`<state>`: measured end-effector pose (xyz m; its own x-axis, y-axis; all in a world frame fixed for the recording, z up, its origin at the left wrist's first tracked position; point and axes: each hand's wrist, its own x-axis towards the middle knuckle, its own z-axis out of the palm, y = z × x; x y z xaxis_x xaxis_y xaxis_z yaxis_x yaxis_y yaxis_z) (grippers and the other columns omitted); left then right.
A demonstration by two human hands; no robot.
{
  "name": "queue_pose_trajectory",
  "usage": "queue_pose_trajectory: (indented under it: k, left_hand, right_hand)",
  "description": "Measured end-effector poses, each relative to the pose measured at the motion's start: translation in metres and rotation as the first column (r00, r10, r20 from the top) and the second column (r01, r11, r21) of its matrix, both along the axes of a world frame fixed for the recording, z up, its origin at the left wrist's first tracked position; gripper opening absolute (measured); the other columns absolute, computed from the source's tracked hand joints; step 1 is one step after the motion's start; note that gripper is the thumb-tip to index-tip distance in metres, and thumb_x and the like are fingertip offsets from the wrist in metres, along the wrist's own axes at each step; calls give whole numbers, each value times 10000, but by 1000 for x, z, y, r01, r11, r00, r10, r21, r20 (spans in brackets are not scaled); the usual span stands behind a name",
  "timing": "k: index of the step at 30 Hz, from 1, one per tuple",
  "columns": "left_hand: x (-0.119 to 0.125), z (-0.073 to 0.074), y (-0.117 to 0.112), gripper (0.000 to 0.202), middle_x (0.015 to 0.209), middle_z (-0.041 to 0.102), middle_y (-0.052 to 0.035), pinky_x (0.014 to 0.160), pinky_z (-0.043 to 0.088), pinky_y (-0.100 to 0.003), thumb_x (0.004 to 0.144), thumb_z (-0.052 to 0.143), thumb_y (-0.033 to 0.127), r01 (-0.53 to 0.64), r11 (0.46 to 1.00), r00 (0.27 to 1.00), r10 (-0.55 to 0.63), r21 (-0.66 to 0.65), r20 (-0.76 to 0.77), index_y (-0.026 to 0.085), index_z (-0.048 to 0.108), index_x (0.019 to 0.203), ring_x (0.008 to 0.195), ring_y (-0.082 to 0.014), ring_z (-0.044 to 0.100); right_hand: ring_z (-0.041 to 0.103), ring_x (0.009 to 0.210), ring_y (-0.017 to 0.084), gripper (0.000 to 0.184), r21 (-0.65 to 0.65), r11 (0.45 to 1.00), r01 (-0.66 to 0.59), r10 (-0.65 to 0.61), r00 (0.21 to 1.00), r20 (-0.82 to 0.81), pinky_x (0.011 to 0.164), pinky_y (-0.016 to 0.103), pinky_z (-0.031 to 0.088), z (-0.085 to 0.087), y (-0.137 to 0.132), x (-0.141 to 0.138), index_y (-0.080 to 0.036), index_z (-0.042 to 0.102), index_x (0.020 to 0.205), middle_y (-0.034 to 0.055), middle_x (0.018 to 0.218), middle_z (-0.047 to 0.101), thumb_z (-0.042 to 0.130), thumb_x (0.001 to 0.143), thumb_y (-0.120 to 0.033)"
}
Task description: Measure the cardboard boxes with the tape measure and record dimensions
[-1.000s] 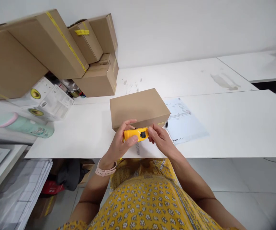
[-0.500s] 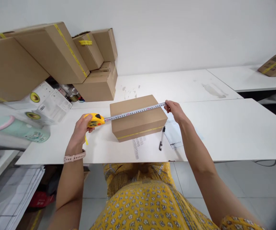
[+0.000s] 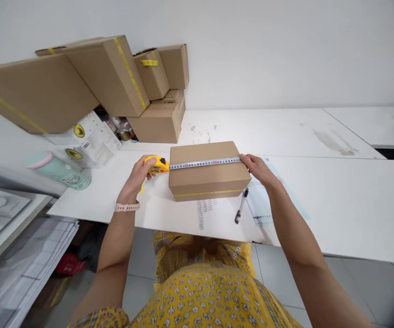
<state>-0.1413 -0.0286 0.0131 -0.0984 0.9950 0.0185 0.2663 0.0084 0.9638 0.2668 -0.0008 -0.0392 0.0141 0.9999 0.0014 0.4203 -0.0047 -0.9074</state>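
A closed cardboard box with yellow tape along its front side lies on the white table. The silver blade of a yellow tape measure runs lengthwise across the box's top. My left hand is wrapped round the tape measure's case, just beyond the box's left edge. At the box's right edge, my right hand pinches the blade's end, its fingers against the box. A black-and-clear pen lies by the front right corner, beside a sheet of handwritten figures partly hidden under the box.
Stacked cardboard boxes stand at the back left. Below them are white cartons with avocado pictures and a mint-green bottle lying tilted. A pale blue printed packet lies under my right wrist.
The tape measure's case has come closer to the box, with less blade showing between them. My right hand now rests at the box's right edge. The view has shifted left.
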Motion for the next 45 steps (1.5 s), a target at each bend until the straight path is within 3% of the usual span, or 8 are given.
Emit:
queue_pose_trajectory:
  k: [10, 16, 22, 25, 28, 31, 36, 45]
  left_hand:
    - [-7, -1, 8, 430, 874, 655, -39, 491, 360, -224, 791, 632, 561, 72, 997, 997, -72, 4, -16, 172, 652, 973, 655, -135, 534]
    - [-11, -8, 9, 508, 878, 690, -58, 522, 375, -235, 791, 631, 608, 53, 999, 997, -53, 3, -61, 141, 696, 982, 656, -143, 558]
    - [-7, 24, -24, 611, 1001, 730, -92, 582, 410, -245, 796, 709, 568, 136, 991, 975, -133, 4, -180, 148, 715, 1240, 739, -172, 604]
    - [15, 31, -63, 697, 1079, 701, -74, 578, 442, -247, 727, 828, 451, 318, 941, 937, -331, -116, -116, 217, 651, 1359, 713, -152, 597]
    - [62, 13, -103, 725, 1072, 675, -69, 564, 485, -243, 698, 861, 356, 583, 770, 812, -544, -258, 210, 237, 605, 1366, 715, -146, 625]
    - [119, -14, -127, 639, 1111, 642, -77, 548, 530, -259, 740, 832, 423, 647, 707, 708, -416, -287, 570, 233, 540, 1276, 749, -180, 697]
    - [171, -25, -121, 624, 1038, 625, -65, 517, 543, -252, 724, 825, 571, 491, 847, 706, -251, -202, 663, 192, 538, 1129, 756, -208, 728]
    - [163, -18, -108, 573, 1053, 625, -81, 489, 534, -242, 772, 773, 594, 494, 848, 693, -252, -191, 675, 178, 563, 1104, 735, -199, 727]
  right_hand:
    - [487, 695, 160, 572, 19, 1000, -15, 13, 994, 105, 638, 307, 359, 2, 0, -1, -208, 550, 753, 11, 738, 558, 471, 922, -748]
    - [470, 637, 178, 436, 72, 997, 12, -42, 902, 430, 615, 317, 328, 19, 0, -8, -239, 446, 665, 27, 664, 572, 430, 976, -544]
    - [545, 698, 230, 284, 52, 997, 50, -70, 805, 589, 650, 337, 345, 38, 0, -12, -254, 426, 714, 85, 803, 676, 379, 969, -368]
    - [573, 731, 237, 252, 161, 987, -2, -79, 867, 492, 683, 348, 400, 51, 3, -16, -261, 436, 797, 81, 861, 685, 336, 999, -375]
    - [592, 803, 254, 275, 281, 952, -117, -15, 904, 427, 749, 379, 448, 64, 19, -35, -263, 460, 853, 92, 909, 669, 304, 1023, -413]
    - [580, 846, 273, 283, 247, 931, -269, 122, 867, 483, 815, 418, 466, 70, 49, -64, -264, 459, 825, 102, 900, 636, 296, 1021, -386]
    - [549, 781, 250, 282, 121, 922, -368, 258, 816, 517, 778, 407, 481, 65, 77, -89, -272, 438, 771, 76, 862, 617, 367, 1008, -408]
    - [512, 771, 228, 300, 122, 938, -325, 275, 909, 314, 705, 356, 456, 70, 53, -86, -305, 508, 810, 24, 857, 608, 462, 957, -562]
